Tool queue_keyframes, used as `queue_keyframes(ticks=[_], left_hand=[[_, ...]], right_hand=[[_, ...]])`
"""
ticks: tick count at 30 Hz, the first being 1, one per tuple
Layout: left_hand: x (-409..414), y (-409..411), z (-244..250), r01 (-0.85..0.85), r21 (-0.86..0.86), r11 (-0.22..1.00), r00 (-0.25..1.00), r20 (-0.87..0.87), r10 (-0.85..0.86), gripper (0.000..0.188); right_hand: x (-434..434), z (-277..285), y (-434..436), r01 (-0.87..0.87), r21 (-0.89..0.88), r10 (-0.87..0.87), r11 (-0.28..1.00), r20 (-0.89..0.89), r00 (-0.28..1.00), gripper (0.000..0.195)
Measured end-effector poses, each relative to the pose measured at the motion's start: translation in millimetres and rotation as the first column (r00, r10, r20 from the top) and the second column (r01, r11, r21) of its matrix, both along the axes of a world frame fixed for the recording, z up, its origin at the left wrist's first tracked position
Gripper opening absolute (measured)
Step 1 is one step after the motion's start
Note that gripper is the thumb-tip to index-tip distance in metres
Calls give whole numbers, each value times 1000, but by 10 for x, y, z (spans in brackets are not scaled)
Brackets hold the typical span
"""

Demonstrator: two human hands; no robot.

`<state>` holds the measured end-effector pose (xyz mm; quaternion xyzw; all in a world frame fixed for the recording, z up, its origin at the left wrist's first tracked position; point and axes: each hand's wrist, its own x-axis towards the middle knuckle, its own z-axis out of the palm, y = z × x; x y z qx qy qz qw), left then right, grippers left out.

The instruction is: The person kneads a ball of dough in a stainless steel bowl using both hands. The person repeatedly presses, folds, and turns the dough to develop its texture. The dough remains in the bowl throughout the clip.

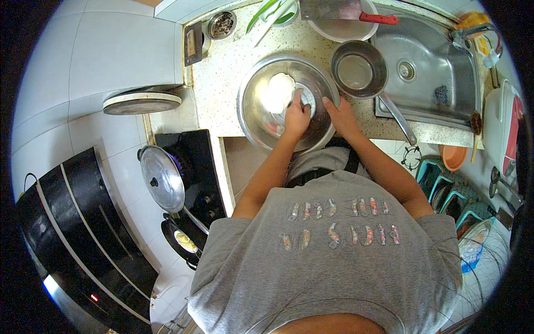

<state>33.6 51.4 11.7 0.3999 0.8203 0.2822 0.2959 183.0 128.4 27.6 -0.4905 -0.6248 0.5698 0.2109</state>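
A large stainless steel mixing bowl (250,125) rests near the front edge of the counter. Inside it lies a smooth white lump, apparently dough (278,92), brightly lit, with a pale, powdery patch beside it. My left hand (297,119) is inside the bowl, just right of the lump, index finger stretched out and the others curled; whether it pinches anything is hidden. My right hand (340,115) grips the bowl's right rim, thumb on the inner side, other fingers mostly hidden outside.
A steel saucepan (359,69) stands right of the bowl, its handle over the counter edge. Behind are a red-handled cleaver (333,10) across a pale basin and green onions (267,16). The sink (438,54) is right; a lidded pan (162,179) sits on the stove left.
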Motion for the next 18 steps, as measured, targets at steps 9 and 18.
queue_keyframes(ticks=[9,18], left_hand=[[9,-131,-29,393,145,908,919,-101,-382,37],[240,0,-4,421,259,869,902,-222,-370,32]], right_hand=[[13,93,7,-28,-12,28,1000,6,1000,43],[-9,128,17,-14,-43,15,999,33,999,41]])
